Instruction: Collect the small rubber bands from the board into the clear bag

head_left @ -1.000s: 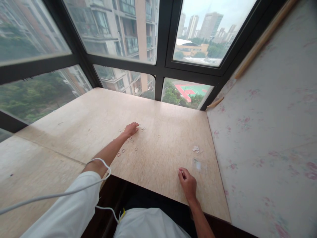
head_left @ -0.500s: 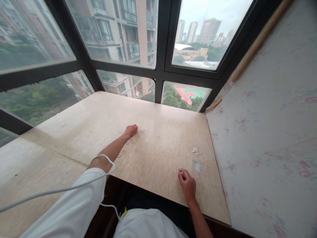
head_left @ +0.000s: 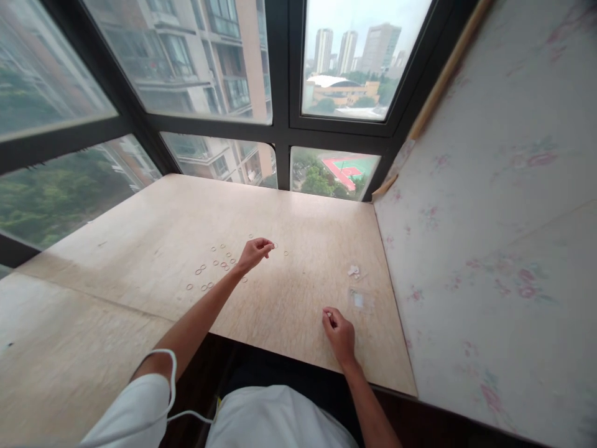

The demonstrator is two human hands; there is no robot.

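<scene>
My left hand [head_left: 255,254] reaches over the middle of the tabletop, its thumb and fingertips pinched on a small thin ring [head_left: 275,246]. Several similar rings [head_left: 216,262] lie scattered on the surface to its left, some touching or overlapping. One loose ring [head_left: 286,254] lies just right of the pinched one. Nearer my body, my right hand [head_left: 340,337] rests at the table with fingers curled and thumb against the forefinger. Something small and pale shows at that pinch, too small to name.
On the right of the beige tabletop [head_left: 289,298] lie a clear plastic box [head_left: 360,300] and small white pieces [head_left: 354,272]. A flowered wall [head_left: 448,261] bounds the right side; framed windows [head_left: 345,62] stand behind. A white cable [head_left: 172,373] loops round my left arm.
My left hand has moved right, away from the ring cluster, with a ring at its fingertips. My right hand keeps its curled pose. The whole view has shifted slightly.
</scene>
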